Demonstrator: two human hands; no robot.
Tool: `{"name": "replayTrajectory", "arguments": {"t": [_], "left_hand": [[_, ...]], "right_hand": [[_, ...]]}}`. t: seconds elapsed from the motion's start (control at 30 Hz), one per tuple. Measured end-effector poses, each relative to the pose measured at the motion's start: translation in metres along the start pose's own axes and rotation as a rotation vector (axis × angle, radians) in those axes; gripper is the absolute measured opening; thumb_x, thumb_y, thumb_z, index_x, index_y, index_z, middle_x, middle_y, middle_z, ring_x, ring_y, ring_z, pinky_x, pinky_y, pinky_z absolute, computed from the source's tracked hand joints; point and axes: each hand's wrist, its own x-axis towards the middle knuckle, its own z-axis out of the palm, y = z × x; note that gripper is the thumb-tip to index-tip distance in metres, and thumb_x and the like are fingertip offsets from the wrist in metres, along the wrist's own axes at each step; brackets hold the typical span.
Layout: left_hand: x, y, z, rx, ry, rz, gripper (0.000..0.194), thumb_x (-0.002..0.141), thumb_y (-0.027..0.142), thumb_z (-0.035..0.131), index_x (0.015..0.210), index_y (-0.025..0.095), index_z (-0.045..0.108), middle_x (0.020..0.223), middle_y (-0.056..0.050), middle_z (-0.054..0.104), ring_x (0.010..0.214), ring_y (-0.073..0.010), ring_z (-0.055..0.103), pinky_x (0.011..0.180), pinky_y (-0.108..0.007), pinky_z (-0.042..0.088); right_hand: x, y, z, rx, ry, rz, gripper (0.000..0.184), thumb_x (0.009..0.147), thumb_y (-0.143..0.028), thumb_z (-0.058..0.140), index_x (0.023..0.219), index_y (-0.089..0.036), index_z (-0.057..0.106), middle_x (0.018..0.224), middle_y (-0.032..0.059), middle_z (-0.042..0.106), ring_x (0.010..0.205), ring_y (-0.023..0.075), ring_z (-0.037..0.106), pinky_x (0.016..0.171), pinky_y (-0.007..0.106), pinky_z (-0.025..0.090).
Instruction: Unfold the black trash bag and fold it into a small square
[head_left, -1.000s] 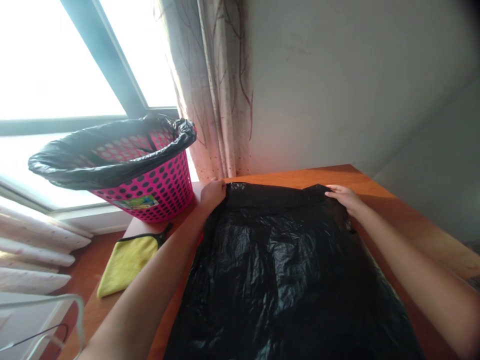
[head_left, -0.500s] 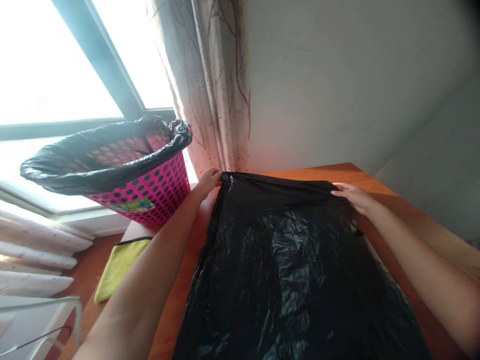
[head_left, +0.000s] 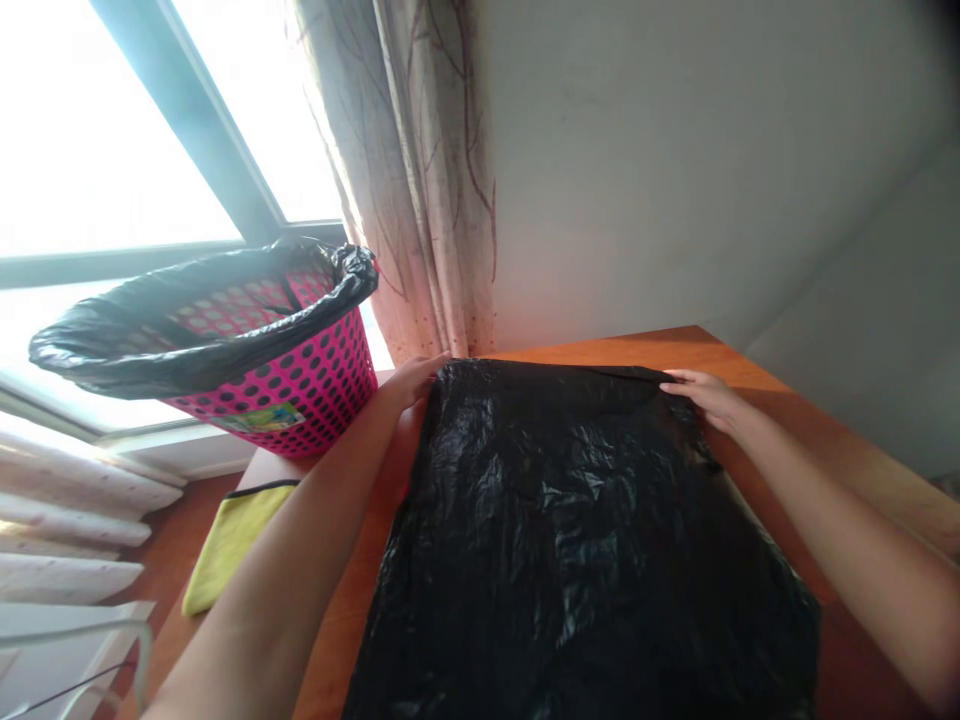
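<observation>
My left fingers point(head_left: 434, 364) and right fingers point(head_left: 688, 379) grip the far corners of the black bag point(head_left: 562, 520), spread between them along the counter point(head_left: 675, 346). Uneven pulling could, I think, tear thin plastic beside them.

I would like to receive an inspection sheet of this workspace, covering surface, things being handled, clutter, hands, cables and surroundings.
Surface: wooden table, largely covered.
Things being handled: black plastic bag, wrinkled, spread over the table.
Clutter: yellow cloth, partly behind the left forearm; pink perforated basket, black plastic folded over its rim.
Hands: left hand touches the bag's far left corner, grip unclear; right hand pinches its far right corner.
Cables: thin dark line, lower left, possibly one.
Surroundings: bright window, patterned curtain, grey wall.
</observation>
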Motion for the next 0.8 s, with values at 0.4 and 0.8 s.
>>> {"name": "replayTrajectory", "arguments": {"t": [0.4, 0.8], "left_hand": [[0.002, 0.009, 0.005, 0.103, 0.159, 0.241, 0.05, 0.074, 0.03, 0.077, 0.117, 0.018, 0.056, 0.084, -0.003, 0.069, 0.071, -0.0149, 0.065, 0.067, -0.026, 0.051], [-0.08, -0.002, 0.002, 0.576, 0.096, 0.183, 0.026, 0.073, 0.032, 0.073, 0.095, 0.019, 0.067, 0.05, 0.002, 0.06, 0.063, -0.0243, 0.066, 0.065, -0.029, 0.047]], "right_hand": [[0.003, 0.006, 0.009, 0.018, 0.208, -0.04, 0.042, 0.068, -0.031, 0.069, 0.11, -0.024, 0.067, 0.113, 0.0078, 0.073, 0.095, 0.0237, 0.071, 0.077, 0.033, 0.059], [-0.007, 0.0, 0.004, -0.551, 0.291, -0.364, 0.037, 0.075, -0.029, 0.06, 0.11, -0.018, 0.067, 0.126, 0.016, 0.063, 0.126, 0.0355, 0.053, 0.112, 0.051, 0.036]]}}
